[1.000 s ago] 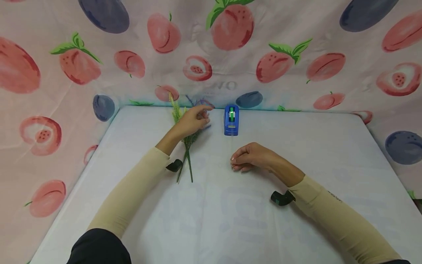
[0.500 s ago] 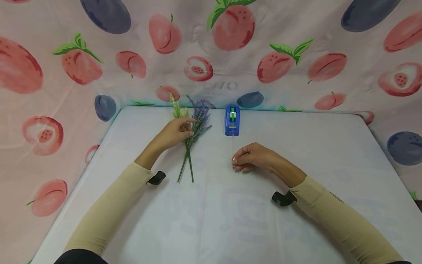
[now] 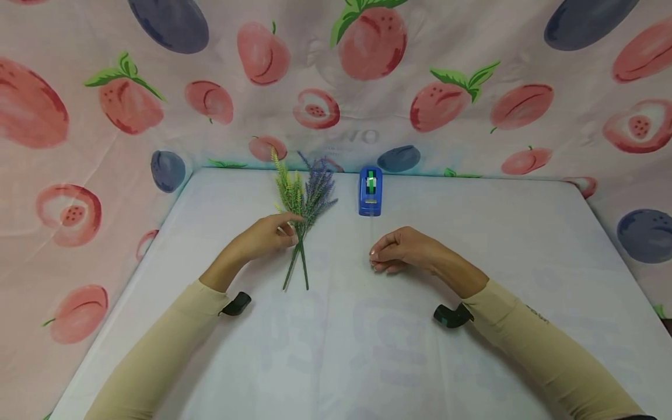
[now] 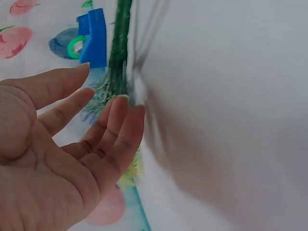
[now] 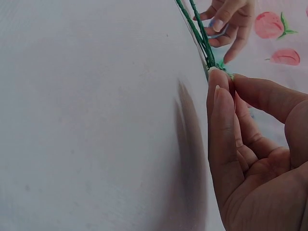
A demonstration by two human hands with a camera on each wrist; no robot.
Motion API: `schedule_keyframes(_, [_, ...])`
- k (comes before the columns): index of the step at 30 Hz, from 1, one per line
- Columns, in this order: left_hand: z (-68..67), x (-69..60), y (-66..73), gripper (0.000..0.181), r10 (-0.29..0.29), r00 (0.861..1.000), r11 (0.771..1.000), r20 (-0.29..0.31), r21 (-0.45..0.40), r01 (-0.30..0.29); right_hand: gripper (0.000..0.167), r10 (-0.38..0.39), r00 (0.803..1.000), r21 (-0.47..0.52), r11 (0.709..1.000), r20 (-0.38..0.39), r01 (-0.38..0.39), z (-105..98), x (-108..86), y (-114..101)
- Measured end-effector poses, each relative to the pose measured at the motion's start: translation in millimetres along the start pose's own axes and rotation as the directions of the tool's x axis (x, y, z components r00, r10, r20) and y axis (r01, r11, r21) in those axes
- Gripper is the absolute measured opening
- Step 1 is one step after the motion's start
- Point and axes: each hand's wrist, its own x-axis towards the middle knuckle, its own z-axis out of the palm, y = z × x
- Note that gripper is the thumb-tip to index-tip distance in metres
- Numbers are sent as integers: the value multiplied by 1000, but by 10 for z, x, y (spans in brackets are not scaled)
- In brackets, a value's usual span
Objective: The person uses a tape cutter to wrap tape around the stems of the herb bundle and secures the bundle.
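The left hand [image 3: 265, 238], fingers loosely spread, is just beside crossed green stems [image 3: 304, 271] at its three o'clock; yellow flowers [image 3: 289, 185] lie toward one, purple flowers [image 3: 320, 184] toward two. The right hand [image 3: 404, 251] pinches a faint tape strip [image 3: 371, 228] running toward eleven, to the blue dispenser [image 3: 370, 206].

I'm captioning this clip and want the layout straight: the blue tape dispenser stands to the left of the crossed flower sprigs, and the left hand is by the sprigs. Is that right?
Not quite: the head view shows the blue tape dispenser standing to the right of the crossed flower sprigs, not the left. The left hand is indeed by the sprigs.
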Motion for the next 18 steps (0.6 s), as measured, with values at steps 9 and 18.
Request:
schedule_keyframes(9, [150,7,-60,54,-2,1000,997,26,-80,4,26,-10,1000,-3,1000,-1,10,-1,6,14])
schedule_keyframes(18, [344,75,14,54,-66,994,998,-85,-17,65,25,-10,1000,-4,1000,-3,10,9,0,11])
